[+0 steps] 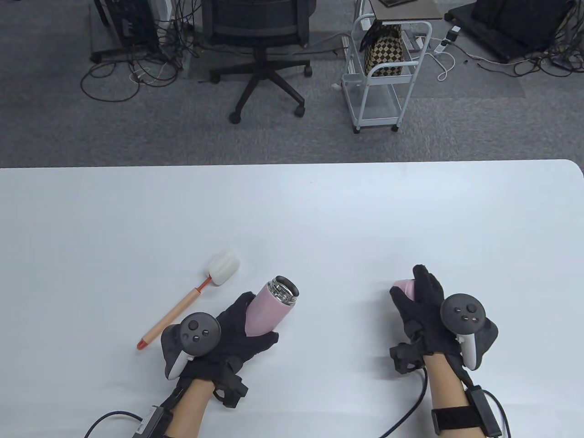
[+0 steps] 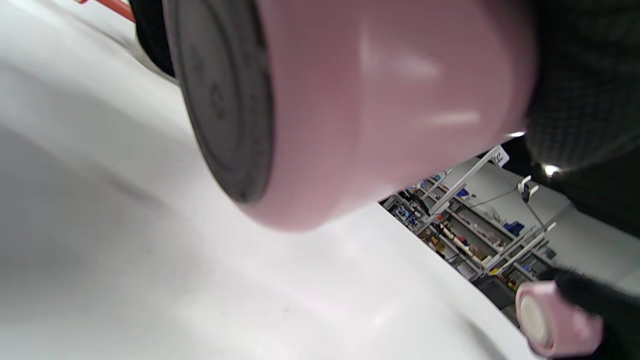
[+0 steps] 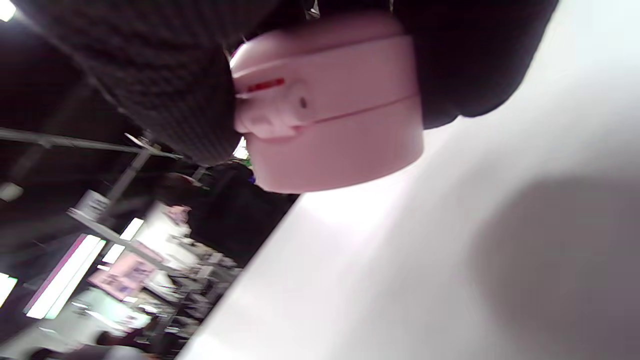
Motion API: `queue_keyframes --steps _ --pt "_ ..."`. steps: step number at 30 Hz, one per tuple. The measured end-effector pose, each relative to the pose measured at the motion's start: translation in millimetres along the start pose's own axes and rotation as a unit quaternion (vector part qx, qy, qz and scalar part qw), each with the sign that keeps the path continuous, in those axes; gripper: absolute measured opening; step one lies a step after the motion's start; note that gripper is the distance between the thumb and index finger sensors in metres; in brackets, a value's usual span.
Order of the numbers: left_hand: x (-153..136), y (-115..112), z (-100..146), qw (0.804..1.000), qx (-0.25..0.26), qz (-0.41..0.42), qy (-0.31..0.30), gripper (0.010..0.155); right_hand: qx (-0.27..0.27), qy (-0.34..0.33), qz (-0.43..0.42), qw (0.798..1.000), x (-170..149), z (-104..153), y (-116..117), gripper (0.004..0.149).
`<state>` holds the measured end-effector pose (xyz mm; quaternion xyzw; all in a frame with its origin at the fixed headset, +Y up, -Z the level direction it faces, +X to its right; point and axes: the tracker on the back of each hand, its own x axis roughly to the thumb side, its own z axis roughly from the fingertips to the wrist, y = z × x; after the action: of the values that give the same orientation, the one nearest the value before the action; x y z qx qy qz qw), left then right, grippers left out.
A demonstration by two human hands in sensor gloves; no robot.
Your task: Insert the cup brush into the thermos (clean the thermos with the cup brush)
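1. The left hand (image 1: 228, 335) is gripping the pink thermos (image 1: 269, 308) – tilted, open mouth pointing far-right.
2. The cup brush (image 1: 191, 299) is lying on the white table (image 1: 319, 214), just left of that hand.
3. The right hand (image 1: 433, 315) is holding the pink lid (image 3: 325, 105) – well apart, at right.

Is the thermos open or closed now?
Open: the thermos shows a bare metal mouth, and the right hand holds its pink lid.

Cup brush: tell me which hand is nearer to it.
Left. The left hand, gripping the thermos, sits just right of the cup brush; the right hand, holding the pink lid, is far across the table.
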<state>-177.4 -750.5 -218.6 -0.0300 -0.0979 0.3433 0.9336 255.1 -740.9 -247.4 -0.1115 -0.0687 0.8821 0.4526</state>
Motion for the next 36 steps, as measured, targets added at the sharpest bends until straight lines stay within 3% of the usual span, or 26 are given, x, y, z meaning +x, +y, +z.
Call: queue_keyframes --steps 10,17,29,30,33,36 --pt "15 -13 0 0.995 -0.043 -0.086 -0.032 0.089 0.115 -0.080 -0.186 0.972 33 30 41 0.074" --pt "28 -20 3 0.990 -0.062 -0.114 -0.063 0.088 0.181 -0.134 -0.177 0.958 47 45 63 0.073" --pt "37 -25 5 0.988 -0.080 -0.115 -0.073 0.086 0.230 -0.145 -0.176 0.946 48 48 76 0.070" --pt "37 -23 5 0.988 -0.071 -0.118 -0.073 0.086 0.245 -0.154 -0.183 0.940 48 46 76 0.072" --pt "35 -19 4 0.989 -0.079 -0.109 -0.067 0.086 0.357 -0.161 -0.177 0.903 49 37 76 0.085" --pt "32 -19 3 0.987 -0.104 -0.097 -0.071 0.086 0.415 -0.159 -0.167 0.880 47 32 75 0.088"
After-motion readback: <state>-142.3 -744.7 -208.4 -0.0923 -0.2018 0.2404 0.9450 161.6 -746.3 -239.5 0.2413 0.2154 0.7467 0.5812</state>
